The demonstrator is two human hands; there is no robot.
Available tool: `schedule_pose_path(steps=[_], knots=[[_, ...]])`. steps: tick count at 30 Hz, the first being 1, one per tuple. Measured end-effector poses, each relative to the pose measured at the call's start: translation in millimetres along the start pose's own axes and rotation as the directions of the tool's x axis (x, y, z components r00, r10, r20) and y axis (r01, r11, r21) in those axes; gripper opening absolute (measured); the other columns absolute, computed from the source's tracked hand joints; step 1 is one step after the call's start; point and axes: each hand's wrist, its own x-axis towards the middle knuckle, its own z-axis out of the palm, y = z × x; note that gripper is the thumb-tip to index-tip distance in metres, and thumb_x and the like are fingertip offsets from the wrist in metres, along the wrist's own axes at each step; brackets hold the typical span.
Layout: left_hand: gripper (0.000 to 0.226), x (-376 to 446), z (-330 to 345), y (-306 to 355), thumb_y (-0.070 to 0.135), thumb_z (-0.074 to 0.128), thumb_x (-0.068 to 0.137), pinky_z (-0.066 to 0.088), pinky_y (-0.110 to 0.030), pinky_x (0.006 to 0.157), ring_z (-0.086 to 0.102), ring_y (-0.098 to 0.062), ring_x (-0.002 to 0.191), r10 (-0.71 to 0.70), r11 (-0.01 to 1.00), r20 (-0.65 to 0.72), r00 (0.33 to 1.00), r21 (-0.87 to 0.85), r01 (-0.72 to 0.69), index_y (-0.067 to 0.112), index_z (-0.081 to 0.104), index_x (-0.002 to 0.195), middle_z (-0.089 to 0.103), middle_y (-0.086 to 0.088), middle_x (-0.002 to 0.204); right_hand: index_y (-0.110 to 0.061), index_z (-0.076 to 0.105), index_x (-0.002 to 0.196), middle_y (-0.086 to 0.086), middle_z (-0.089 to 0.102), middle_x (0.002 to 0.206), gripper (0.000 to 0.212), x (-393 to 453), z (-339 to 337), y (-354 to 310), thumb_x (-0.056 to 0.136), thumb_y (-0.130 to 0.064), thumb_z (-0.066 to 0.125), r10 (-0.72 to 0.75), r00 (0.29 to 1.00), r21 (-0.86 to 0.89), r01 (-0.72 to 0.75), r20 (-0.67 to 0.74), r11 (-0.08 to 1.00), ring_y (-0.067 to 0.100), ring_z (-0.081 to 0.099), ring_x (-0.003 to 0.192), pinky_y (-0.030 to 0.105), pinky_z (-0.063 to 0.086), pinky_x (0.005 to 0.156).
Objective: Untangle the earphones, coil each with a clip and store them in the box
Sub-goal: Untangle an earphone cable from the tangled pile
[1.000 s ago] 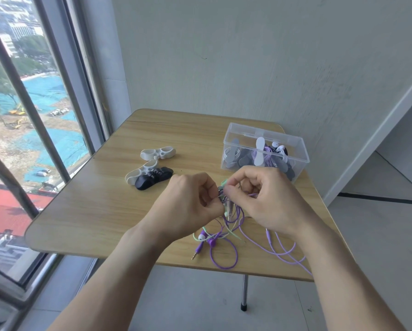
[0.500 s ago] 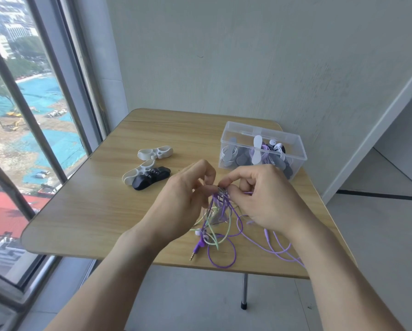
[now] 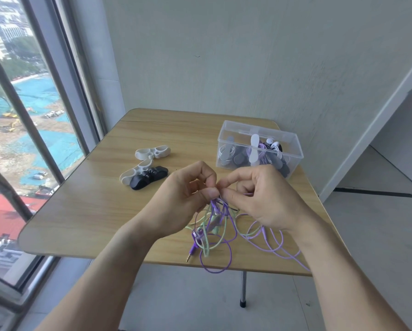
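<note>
Purple and green tangled earphone cords point(image 3: 214, 225) now hang lower, raised off the wooden counter point(image 3: 85, 211); left hand point(image 3: 185, 199) and right hand point(image 3: 259, 194) pinch apparently the knot.

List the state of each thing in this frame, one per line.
Left hand: pinching the top of the tangle.
Right hand: pinching the same knot.
Earphone tangle: purple and green cables still knotted, lifted at the top, loops trailing on the table.
Gold-tipped plug: free, lying near the table edge.
Clear box: open, holding clipped earphones.
White clips: unused, on the table.
Black clip: unused, touching a white clip.
</note>
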Motion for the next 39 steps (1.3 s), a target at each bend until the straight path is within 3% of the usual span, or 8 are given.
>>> schedule_pose_path(steps=[5, 10, 15, 20, 28, 31, 34, 39], knots=[[0.016, -0.2, -0.7, 0.7, 0.012, 0.067, 0.085, 0.041, -0.025, 0.059, 0.048, -0.012, 0.063, 0.001, 1.000, -0.012, 1.000, 0.002, -0.001, 0.005, 0.053, 0.082, 0.054, 0.003, 0.071, -0.026, 0.079, 0.084, -0.004, 0.032, 0.050, 0.008, 0.7, -4.5, 0.4, 0.085, -0.018, 0.079, -0.046, 0.999, 0.029, 0.045, 0.026, 0.999, 0.019, 0.026, 0.052, 0.028, 0.022, 0.053], [0.015, -0.8, 4.4, 0.2, 0.009, 0.067, 0.085, 0.042, -0.022, 0.060, 0.048, -0.011, 0.064, 0.015, 1.000, -0.013, 1.000, -0.026, -0.015, 0.005, 0.053, 0.081, 0.053, 0.000, 0.072, -0.026, 0.077, 0.083, -0.010, 0.031, 0.047, 0.008, 0.5, -7.3, -1.8, 0.085, -0.019, 0.079, -0.004, 0.998, -0.031, 0.006, 0.063, 1.000, 0.012, 0.026, 0.049, 0.025, 0.024, 0.050], [0.015, -2.1, 7.4, -0.3, 0.010, 0.065, 0.087, 0.039, -0.028, 0.061, 0.045, -0.016, 0.066, -0.010, 0.998, 0.013, 1.000, -0.069, 0.011, 0.003, 0.052, 0.083, 0.052, -0.003, 0.074, -0.023, 0.073, 0.083, -0.013, 0.030, 0.042, 0.006, -0.8, -5.4, -6.6, 0.088, -0.021, 0.075, 0.007, 0.996, -0.132, 0.004, 0.085, 0.991, 0.008, 0.024, 0.043, 0.019, 0.020, 0.045], [0.016, -2.7, 2.9, -1.4, 0.017, 0.065, 0.088, 0.042, -0.038, 0.064, 0.049, -0.022, 0.067, -0.048, 0.998, 0.016, 0.999, -0.040, 0.049, 0.006, 0.053, 0.085, 0.056, -0.008, 0.075, -0.018, 0.063, 0.086, -0.009, 0.043, 0.044, 0.012, -1.0, 0.5, -4.1, 0.098, -0.018, 0.060, 0.015, 0.995, -0.181, 0.004, 0.102, 0.983, 0.009, 0.032, 0.044, 0.020, 0.028, 0.047], [0.011, -2.1, -2.9, 1.6, 0.020, 0.062, 0.090, 0.047, -0.034, 0.057, 0.054, -0.021, 0.066, -0.085, 0.996, 0.023, 0.996, -0.013, 0.086, 0.014, 0.053, 0.087, 0.062, -0.005, 0.091, -0.011, 0.052, 0.095, -0.011, 0.047, 0.049, 0.010, 1.1, -3.8, 1.8, 0.102, -0.012, 0.045, 0.108, 0.993, 0.001, -0.108, 0.049, 0.994, 0.010, 0.037, 0.051, 0.018, 0.032, 0.049], [0.011, -1.5, -3.2, 3.3, 0.020, 0.062, 0.089, 0.044, -0.031, 0.053, 0.054, -0.028, 0.065, -0.099, 0.995, 0.036, 0.994, 0.005, 0.099, 0.015, 0.052, 0.086, 0.060, -0.001, 0.086, -0.013, 0.051, 0.092, -0.012, 0.047, 0.050, 0.013, 4.3, -4.3, 3.6, 0.103, -0.014, 0.044, 0.145, 0.989, 0.036, -0.144, -0.014, 0.989, 0.011, 0.036, 0.051, 0.021, 0.033, 0.051], [0.012, -2.7, -1.6, 5.6, 0.019, 0.062, 0.090, 0.039, -0.031, 0.052, 0.050, -0.021, 0.059, -0.129, 0.992, 0.053, 0.990, -0.009, 0.129, 0.012, 0.052, 0.087, 0.057, -0.002, 0.075, -0.015, 0.050, 0.090, -0.013, 0.047, 0.050, 0.016, 5.5, -5.1, 3.0, 0.104, -0.016, 0.043, 0.173, 0.985, 0.093, -0.171, -0.018, 0.981, 0.008, 0.034, 0.047, 0.017, 0.030, 0.047], [0.017, -2.8, -0.5, 15.5, 0.019, 0.067, 0.085, 0.039, -0.027, 0.050, 0.047, -0.024, 0.056, -0.256, 0.959, 0.008, 0.967, -0.120, 0.256, 0.007, 0.056, 0.084, 0.058, -0.013, 0.066, -0.015, 0.049, 0.085, -0.009, 0.043, 0.052, 0.016, 6.1, 1.4, 1.2, 0.101, -0.015, 0.045, 0.170, 0.985, 0.074, -0.169, -0.008, 0.983, 0.011, 0.033, 0.050, 0.021, 0.028, 0.049]])
